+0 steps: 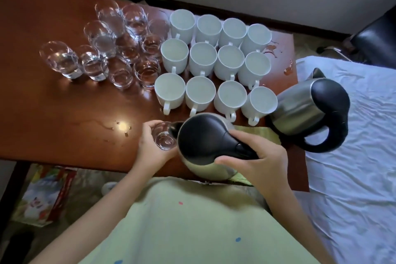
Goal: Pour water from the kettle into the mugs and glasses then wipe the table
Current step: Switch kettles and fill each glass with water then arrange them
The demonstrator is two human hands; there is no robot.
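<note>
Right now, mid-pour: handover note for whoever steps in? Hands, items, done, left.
Left hand grips a small glass near the table's front edge. Right hand grips the handle of the tilted kettle, spout over that glass.
Second kettle stands at the table's right edge.
Done: twelve white mugs look filled; the grouped glasses on the left hold water.
Left: finish this glass, then wipe the table: spills near the front and by the right edge; green cloth lies under the kettle.
</note>
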